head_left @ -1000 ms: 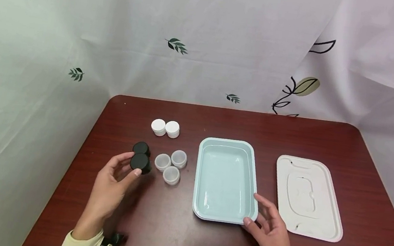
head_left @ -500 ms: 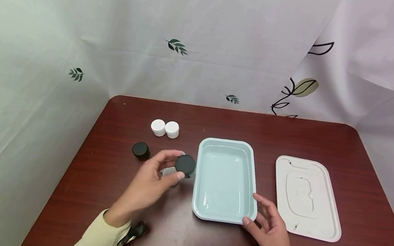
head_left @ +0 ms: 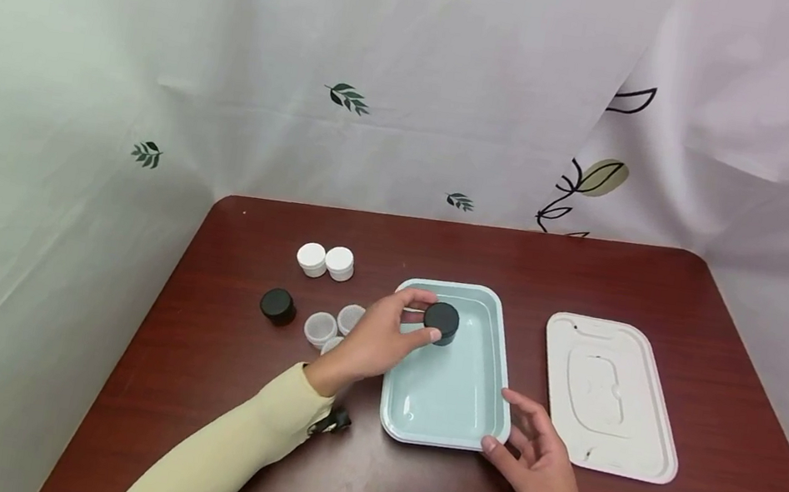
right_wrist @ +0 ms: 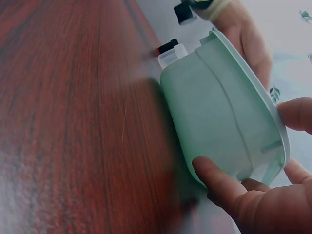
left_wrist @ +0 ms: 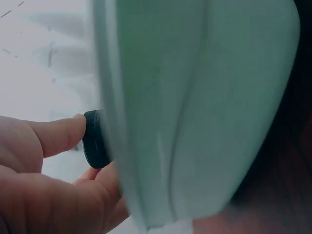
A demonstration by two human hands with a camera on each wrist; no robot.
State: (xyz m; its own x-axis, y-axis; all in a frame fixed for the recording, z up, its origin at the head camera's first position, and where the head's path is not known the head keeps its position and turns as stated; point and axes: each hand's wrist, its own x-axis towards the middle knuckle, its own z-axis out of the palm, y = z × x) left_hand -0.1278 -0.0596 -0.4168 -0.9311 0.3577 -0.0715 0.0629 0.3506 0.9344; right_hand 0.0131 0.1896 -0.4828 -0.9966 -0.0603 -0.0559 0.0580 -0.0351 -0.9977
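Thumb and fingers of my left hand (head_left: pixel 376 336) pinch a small black-lidded jar (head_left: pixel 441 320) above the pale blue tub (head_left: pixel 443 408), inside its rim in the head view. The left wrist view shows the black jar (left_wrist: pixel 94 141) beyond the tub's wall (left_wrist: pixel 195 97), which hides part of the fingers. At the tub's near right corner my right hand (head_left: pixel 539 468) holds the rim, thumb on the near edge and fingers along the right side. In the right wrist view its fingers touch the tub's outer wall (right_wrist: pixel 214 107).
A second black jar (head_left: pixel 277 306) stands left on the dark red table. Clear cups (head_left: pixel 320 328) sit beside the tub, partly behind the left wrist. Two white jars (head_left: pixel 326 262) stand farther back. A white lid (head_left: pixel 612 394) lies right of the tub.
My left hand has carried one black jar rightward, from beside the other black jar, across the clear cups to over the tub. The right hand keeps its place at the corner.
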